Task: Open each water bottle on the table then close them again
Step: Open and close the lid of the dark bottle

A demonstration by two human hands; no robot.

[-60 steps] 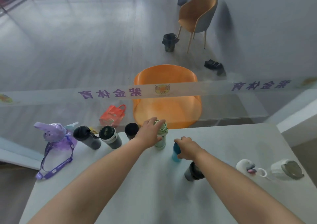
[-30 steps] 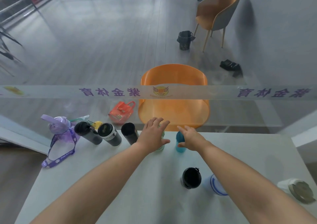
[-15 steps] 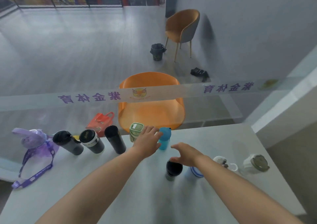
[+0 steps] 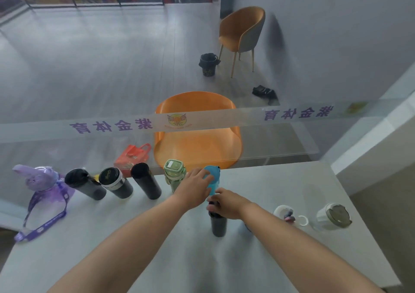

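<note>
Several bottles stand on the white table [image 4: 280, 187]. Along the back edge are a purple bottle [image 4: 33, 180], a black bottle [image 4: 83, 183], a silver-rimmed black bottle [image 4: 114, 182], a tall black bottle [image 4: 146, 180], a green bottle [image 4: 174, 176] and a blue bottle [image 4: 214, 177]. My left hand [image 4: 195, 189] rests with spread fingers against the blue bottle's left side. My right hand [image 4: 226, 202] curls over the top of a dark grey bottle [image 4: 218, 224] nearer to me and hides its lid.
To the right stand a small white bottle with a pink part [image 4: 284, 211] and a white tumbler with a grey lid [image 4: 332, 216]. A glass panel with a printed band [image 4: 112, 126] rises behind the table. An orange chair [image 4: 197, 140] sits beyond it.
My right hand has come down from hovering onto the dark grey bottle's top. My left hand has stayed beside the blue bottle. The camera has shifted slightly.
</note>
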